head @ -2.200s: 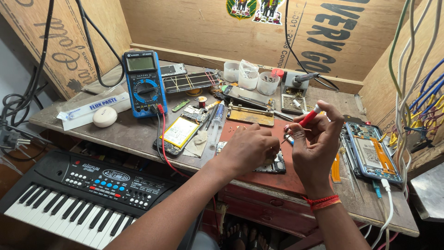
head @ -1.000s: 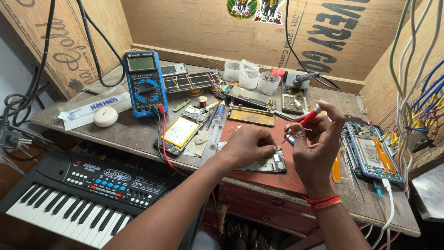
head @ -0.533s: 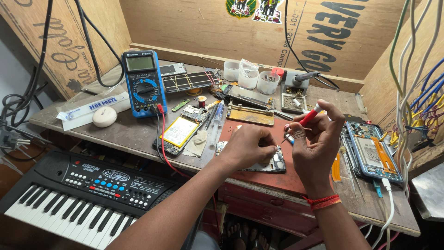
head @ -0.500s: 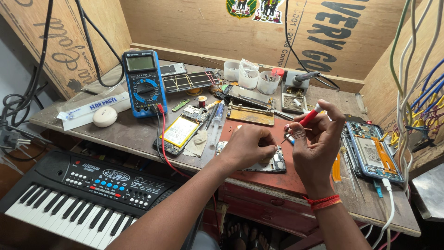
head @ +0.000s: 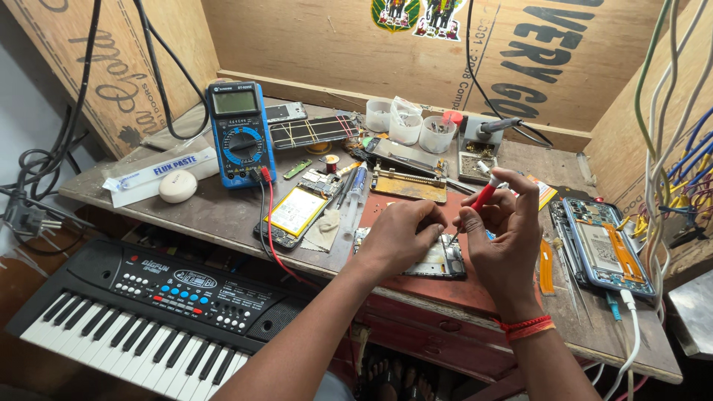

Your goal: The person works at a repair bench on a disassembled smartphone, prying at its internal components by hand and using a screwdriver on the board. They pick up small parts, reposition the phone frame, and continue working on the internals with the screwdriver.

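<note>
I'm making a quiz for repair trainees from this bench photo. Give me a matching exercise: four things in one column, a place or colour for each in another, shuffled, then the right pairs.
Things:
1. multimeter
2. screwdriver
3. music keyboard
4. opened phone with cable

Places or colours:
A. below the front edge of the bench, at the left
B. blue case, standing at the back left of the bench
C. at the right end of the bench
D. red handle, held in the right hand

Pairs: 1-B, 2-D, 3-A, 4-C
</note>
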`<action>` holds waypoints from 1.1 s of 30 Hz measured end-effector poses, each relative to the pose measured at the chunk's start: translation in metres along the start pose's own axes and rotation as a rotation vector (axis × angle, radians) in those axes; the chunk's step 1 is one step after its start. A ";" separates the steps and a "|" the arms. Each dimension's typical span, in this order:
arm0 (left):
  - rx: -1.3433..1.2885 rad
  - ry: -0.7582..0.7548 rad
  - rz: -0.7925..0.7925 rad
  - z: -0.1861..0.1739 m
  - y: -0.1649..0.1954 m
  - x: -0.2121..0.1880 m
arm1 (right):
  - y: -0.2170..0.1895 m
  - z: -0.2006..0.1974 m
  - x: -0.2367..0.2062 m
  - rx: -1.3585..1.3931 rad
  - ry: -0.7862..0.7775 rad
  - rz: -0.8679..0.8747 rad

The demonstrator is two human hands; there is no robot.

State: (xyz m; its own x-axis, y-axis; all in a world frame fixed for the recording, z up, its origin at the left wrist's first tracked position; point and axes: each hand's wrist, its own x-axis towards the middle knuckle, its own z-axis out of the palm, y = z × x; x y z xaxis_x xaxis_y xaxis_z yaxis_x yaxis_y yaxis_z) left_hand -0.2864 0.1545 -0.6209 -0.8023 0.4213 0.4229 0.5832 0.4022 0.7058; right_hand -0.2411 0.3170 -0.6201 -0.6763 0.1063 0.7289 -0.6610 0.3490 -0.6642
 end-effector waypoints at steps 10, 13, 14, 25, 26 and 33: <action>-0.002 -0.024 -0.047 -0.001 0.002 -0.001 | 0.000 0.000 0.001 -0.012 -0.015 0.008; 0.001 -0.046 -0.085 -0.001 0.003 -0.001 | 0.000 0.000 0.001 -0.030 -0.022 0.013; 0.005 -0.054 -0.097 -0.001 0.004 -0.001 | 0.000 0.000 0.001 -0.028 -0.024 0.011; 0.002 -0.075 -0.121 -0.003 0.006 0.000 | 0.005 0.000 0.001 0.016 -0.031 0.021; -0.004 -0.083 -0.139 -0.003 0.006 0.000 | 0.005 0.000 0.001 0.014 -0.047 0.001; -0.032 -0.036 -0.056 -0.004 0.005 -0.002 | 0.005 -0.004 -0.004 0.061 -0.118 0.002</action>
State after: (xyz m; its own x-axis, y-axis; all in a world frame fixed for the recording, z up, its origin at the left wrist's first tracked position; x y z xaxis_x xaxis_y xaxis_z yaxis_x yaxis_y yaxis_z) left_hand -0.2823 0.1530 -0.6158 -0.8282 0.4276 0.3621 0.5327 0.4003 0.7457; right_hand -0.2403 0.3219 -0.6261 -0.7092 -0.0046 0.7050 -0.6755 0.2910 -0.6775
